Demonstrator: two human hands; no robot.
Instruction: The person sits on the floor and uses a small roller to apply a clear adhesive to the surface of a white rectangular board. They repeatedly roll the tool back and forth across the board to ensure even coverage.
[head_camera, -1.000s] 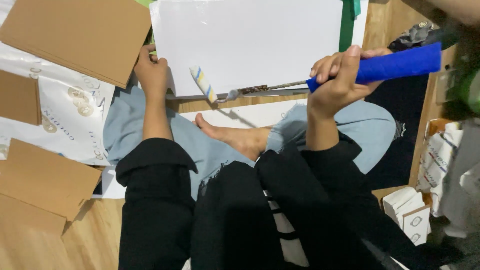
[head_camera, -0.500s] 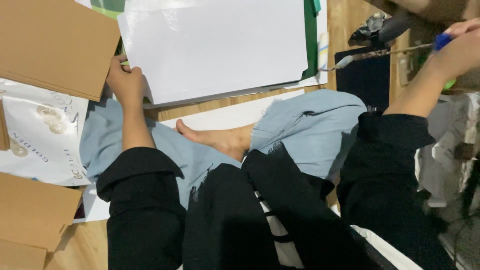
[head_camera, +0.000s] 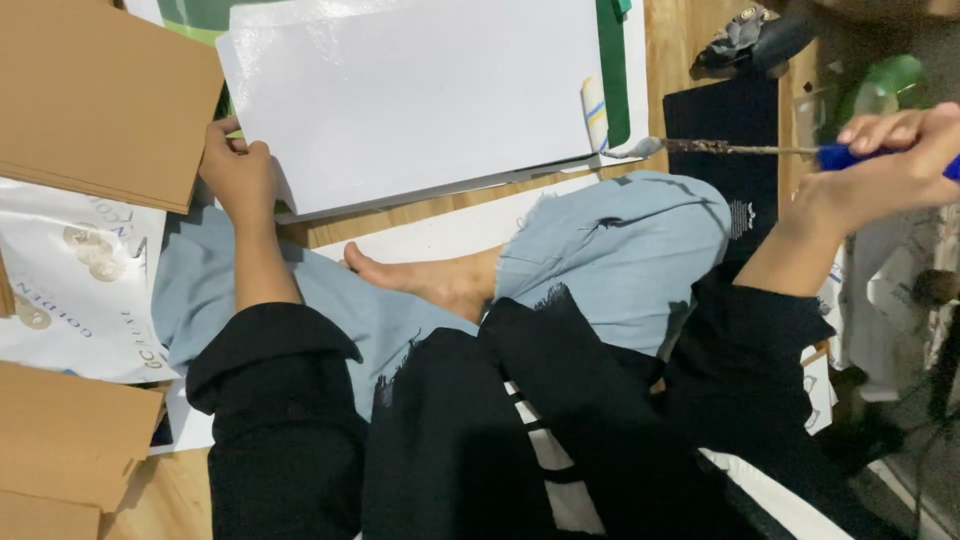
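Overhead, from the head camera: left hand (head_camera: 238, 172) rests on the lower left corner of the white board (head_camera: 415, 95), fingers curled at its edge; whether the grip is closed on it cannot be told. Right hand (head_camera: 885, 165) is closed around the blue handle of a brush (head_camera: 735, 148), held level, its pale tip just beside the board's right edge. Brown cardboard sheet (head_camera: 95, 95) lies left of the board. Person sits cross-legged on the wooden floor (head_camera: 670, 60).
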